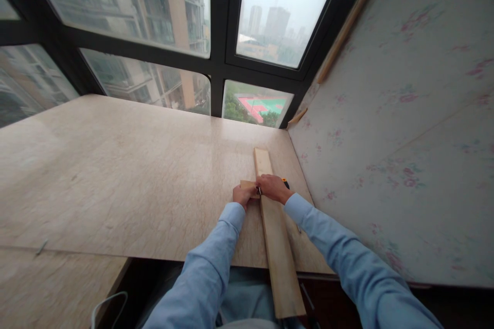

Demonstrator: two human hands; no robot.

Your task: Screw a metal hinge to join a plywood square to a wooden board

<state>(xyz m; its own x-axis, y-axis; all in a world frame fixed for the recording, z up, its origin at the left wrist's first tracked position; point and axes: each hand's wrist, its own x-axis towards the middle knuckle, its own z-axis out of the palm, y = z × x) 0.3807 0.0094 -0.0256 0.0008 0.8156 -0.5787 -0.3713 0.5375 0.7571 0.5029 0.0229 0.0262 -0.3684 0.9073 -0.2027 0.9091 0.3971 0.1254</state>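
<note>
One board, pale, long, flat, lower centre-right of frame, overhanging the table. One small tan block near centre, gripped by left hand. Right hand curled over board; grip unclear.

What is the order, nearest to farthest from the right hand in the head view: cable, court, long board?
1. Long board, directly beneath the right hand.
2. Cable, at lower left.
3. Court, outdoors, ahead.

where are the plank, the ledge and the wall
Plank [280,247], head view: upper face of its near half.
Ledge [135,180], head view: bare top, left of the plank.
Wall [401,128], head view: flower-patterned surface.
</note>
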